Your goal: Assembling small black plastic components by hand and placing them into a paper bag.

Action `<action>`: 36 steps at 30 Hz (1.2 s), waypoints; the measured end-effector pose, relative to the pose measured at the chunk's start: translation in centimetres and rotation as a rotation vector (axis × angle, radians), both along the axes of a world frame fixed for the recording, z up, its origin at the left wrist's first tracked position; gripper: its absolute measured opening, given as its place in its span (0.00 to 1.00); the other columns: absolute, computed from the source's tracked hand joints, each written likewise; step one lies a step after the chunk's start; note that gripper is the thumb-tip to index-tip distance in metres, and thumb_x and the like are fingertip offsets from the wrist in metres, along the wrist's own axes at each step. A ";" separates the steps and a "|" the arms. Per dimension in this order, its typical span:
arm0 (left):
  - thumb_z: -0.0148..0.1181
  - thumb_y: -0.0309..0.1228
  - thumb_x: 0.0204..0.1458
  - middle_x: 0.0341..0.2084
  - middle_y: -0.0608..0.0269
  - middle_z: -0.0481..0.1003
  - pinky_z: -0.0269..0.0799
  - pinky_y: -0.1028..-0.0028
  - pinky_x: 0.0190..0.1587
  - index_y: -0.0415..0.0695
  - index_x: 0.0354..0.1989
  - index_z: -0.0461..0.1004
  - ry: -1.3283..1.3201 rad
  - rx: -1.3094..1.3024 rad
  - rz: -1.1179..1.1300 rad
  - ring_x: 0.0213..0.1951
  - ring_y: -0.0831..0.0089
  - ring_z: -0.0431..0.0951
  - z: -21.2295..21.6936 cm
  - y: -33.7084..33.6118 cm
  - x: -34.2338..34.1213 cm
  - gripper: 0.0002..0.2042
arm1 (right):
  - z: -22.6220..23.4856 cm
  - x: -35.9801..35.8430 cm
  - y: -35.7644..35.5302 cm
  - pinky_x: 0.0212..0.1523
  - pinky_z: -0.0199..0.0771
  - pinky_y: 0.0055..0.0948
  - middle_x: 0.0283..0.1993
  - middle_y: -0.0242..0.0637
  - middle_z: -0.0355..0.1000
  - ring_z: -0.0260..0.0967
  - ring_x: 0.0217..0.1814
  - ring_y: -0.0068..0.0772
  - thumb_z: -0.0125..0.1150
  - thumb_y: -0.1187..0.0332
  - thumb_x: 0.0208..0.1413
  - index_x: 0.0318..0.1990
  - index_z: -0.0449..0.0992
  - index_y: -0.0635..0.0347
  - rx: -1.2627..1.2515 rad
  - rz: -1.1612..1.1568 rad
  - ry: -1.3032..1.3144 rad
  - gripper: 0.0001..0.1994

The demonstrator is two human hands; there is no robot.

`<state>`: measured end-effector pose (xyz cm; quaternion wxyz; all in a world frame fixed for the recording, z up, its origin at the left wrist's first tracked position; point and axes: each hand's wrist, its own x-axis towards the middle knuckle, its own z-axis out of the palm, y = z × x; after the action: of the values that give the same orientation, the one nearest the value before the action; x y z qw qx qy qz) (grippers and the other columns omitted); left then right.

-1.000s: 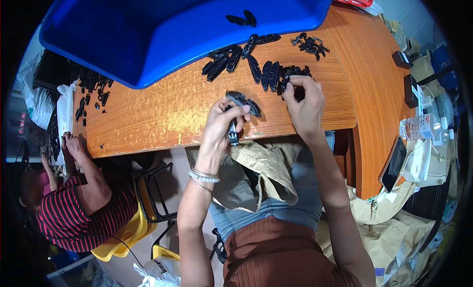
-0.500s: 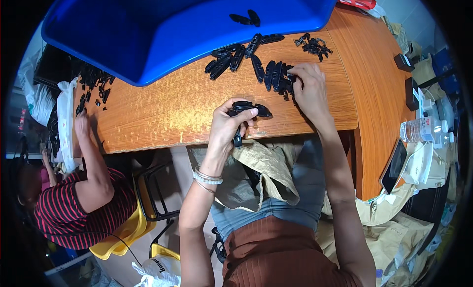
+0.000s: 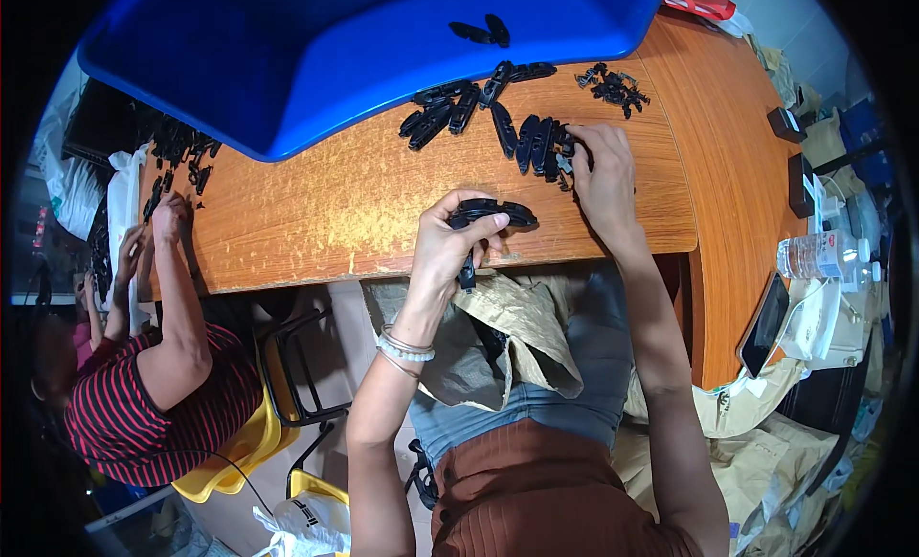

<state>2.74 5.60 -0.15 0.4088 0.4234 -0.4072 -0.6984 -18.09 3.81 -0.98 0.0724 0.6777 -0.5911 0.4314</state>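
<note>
Two loose pieces: black clips (image 3: 484,28) inside blue tub (image 3: 316,69).
Left hand (image 3: 448,243): closed around black plastic clip (image 3: 493,212).
Right hand (image 3: 603,169): fingers resting on clip pile (image 3: 531,141), grip unclear.
Surface: wooden table (image 3: 325,203).

Bare wooden table (image 3: 316,208) lies open to you left of your left hand (image 3: 450,246), right up to the co-worker's hands (image 3: 158,227) at the far left end; ahead, the blue tub (image 3: 316,69) overhangs and blocks the back; black clips (image 3: 479,102) crowd the strip before your right hand (image 3: 601,169); small metal parts (image 3: 613,83) lie beyond.
</note>
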 end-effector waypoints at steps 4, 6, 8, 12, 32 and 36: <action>0.63 0.19 0.44 0.20 0.60 0.75 0.61 0.86 0.14 0.36 0.37 0.73 -0.017 -0.064 0.019 0.18 0.82 0.73 0.2 0.4 -0.3 0.11 | 1.6 0.9 1.8 0.35 0.65 0.25 0.31 0.39 0.70 0.66 0.36 0.32 0.57 0.79 0.47 0.35 0.76 0.67 0.095 0.131 -0.277 0.07; 0.63 0.19 0.44 0.20 0.60 0.75 0.61 0.86 0.14 0.36 0.38 0.73 -0.025 -0.085 0.021 0.18 0.82 0.73 0.3 0.8 0.0 0.11 | 2.4 2.2 3.5 0.33 0.64 0.23 0.30 0.36 0.70 0.66 0.33 0.27 0.60 0.79 0.46 0.31 0.77 0.68 0.279 0.376 -0.559 0.04; 0.62 0.19 0.44 0.20 0.60 0.76 0.61 0.87 0.14 0.35 0.38 0.73 -0.029 -0.108 0.016 0.18 0.83 0.74 0.7 1.1 -0.1 0.11 | 2.9 3.4 4.7 0.33 0.63 0.23 0.29 0.35 0.69 0.65 0.33 0.26 0.60 0.80 0.45 0.30 0.77 0.68 0.307 0.400 -0.615 0.03; 0.62 0.19 0.45 0.20 0.60 0.76 0.60 0.87 0.14 0.35 0.38 0.74 -0.060 -0.138 -0.017 0.18 0.83 0.74 1.2 1.4 -0.1 0.10 | 2.5 3.5 5.2 0.34 0.63 0.24 0.29 0.35 0.69 0.63 0.34 0.29 0.63 0.81 0.41 0.29 0.77 0.67 0.249 0.380 -0.479 0.05; 0.62 0.22 0.43 0.20 0.62 0.76 0.66 0.77 0.21 0.40 0.31 0.77 -0.618 -0.546 -0.371 0.19 0.74 0.74 5.2 3.3 5.8 0.06 | 2.0 4.0 7.4 0.42 0.72 0.20 0.39 0.40 0.72 0.71 0.42 0.27 0.53 0.80 0.54 0.42 0.74 0.72 0.712 0.520 -0.763 0.09; 0.62 0.27 0.41 0.26 0.55 0.77 0.72 0.68 0.33 0.42 0.29 0.78 -1.143 -0.758 -0.903 0.29 0.61 0.77 3.4 6.0 5.3 0.06 | 1.8 2.6 6.6 0.41 0.71 0.20 0.39 0.39 0.72 0.70 0.38 0.25 0.52 0.78 0.55 0.41 0.74 0.72 0.607 0.489 -0.745 0.09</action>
<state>8.08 11.56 3.29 -0.0668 0.3424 -0.8921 -0.2871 -15.51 10.44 0.84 -0.4440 0.5868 -0.5000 0.4566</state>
